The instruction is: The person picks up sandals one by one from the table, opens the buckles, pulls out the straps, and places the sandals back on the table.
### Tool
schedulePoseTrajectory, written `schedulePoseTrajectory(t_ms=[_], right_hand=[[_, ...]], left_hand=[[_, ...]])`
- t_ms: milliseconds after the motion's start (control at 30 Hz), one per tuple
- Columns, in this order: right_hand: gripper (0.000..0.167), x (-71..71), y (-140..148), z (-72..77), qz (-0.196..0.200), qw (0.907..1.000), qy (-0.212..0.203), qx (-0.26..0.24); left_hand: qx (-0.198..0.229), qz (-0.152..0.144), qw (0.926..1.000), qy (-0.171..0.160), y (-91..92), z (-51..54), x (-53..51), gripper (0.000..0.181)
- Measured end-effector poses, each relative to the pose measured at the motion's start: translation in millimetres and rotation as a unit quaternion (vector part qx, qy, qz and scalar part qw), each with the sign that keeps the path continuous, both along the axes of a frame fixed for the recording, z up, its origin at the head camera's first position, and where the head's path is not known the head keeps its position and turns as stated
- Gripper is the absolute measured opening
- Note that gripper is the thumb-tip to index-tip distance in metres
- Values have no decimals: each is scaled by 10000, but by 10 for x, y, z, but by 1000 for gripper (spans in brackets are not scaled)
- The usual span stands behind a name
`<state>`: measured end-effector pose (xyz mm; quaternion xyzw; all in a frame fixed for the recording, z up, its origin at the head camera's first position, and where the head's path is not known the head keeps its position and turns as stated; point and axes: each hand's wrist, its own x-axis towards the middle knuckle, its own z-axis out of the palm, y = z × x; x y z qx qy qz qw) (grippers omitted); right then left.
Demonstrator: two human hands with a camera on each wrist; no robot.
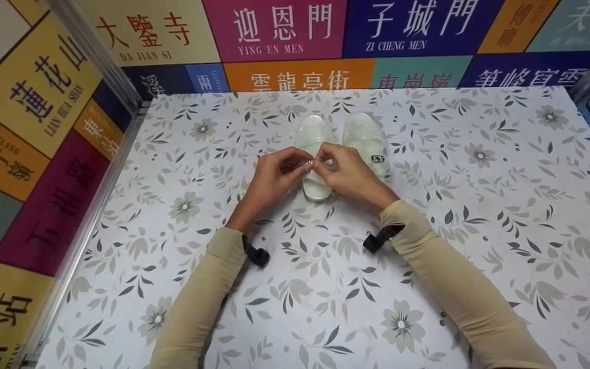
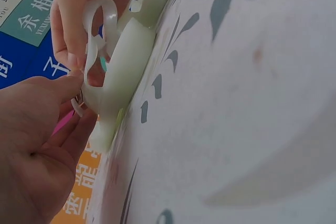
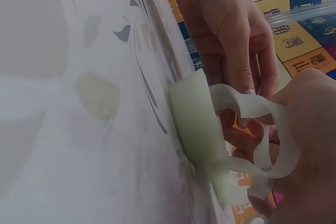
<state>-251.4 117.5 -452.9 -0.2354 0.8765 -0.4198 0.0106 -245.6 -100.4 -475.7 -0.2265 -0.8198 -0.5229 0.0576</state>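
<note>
A pair of pale green-white sandals stands side by side at the back middle of the table. Over the left sandal (image 1: 317,190), its toe pointing away, both hands meet at the strap. My left hand (image 1: 278,168) pinches a strap end between thumb and fingers; a small shiny piece shows there. From the other side my right hand (image 1: 350,168) pinches the strap at nearly the same spot. Loops of the strap (image 3: 286,145) arch above the sole (image 3: 195,116) in the right wrist view. The right sandal (image 1: 360,127), with a dark emblem on its side, is beside my right hand.
A white table (image 1: 295,318) with a grey leaf and flower print spreads under the sandals. Panels of coloured blocks with lettering (image 1: 285,31) stand along its back and sides. Black wrist cameras (image 1: 258,256) sit below both sleeves.
</note>
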Motion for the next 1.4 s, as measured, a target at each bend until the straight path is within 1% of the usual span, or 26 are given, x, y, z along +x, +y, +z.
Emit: schedulePoseTrajectory(t_ms=[133, 300, 467, 567, 700, 800, 1033, 1167, 1300, 1400], right_hand=[[7, -3, 33, 27, 170, 9995, -250, 8], [11, -25, 79, 35, 205, 9993, -296, 125], [16, -39, 98, 14, 104, 9990, -432, 2], [20, -45, 81, -6, 153, 9991, -376, -75], [15, -41, 61, -22, 278, 9989, -294, -253], [9, -32, 65, -28, 333, 9982, -345, -365], [7, -20, 88, -4, 395, 9975, -481, -340], [10, -33, 99, 7, 254, 9974, -462, -493], [16, -42, 89, 28, 3, 9972, -334, -667], [17, -33, 74, 52, -133, 9975, -202, -669]], left_hand=[[92, -34, 9999, -119, -9, -10, -3, 16], [272, 11, 9991, -336, -38, -16, 4, 17], [245, 5, 9991, -357, -64, -2, 7, 18], [225, -21, 9991, -350, -73, 4, 7, 17], [293, -56, 9987, -402, -78, 3, 6, 18], [357, -49, 9983, -459, -84, -2, 7, 18], [410, -96, 9980, -462, -88, -19, 6, 19], [471, -107, 9980, -418, -98, -33, -13, 20], [411, -64, 9984, -386, -115, -45, -25, 22], [422, -15, 9978, -505, -119, -44, -20, 24]])
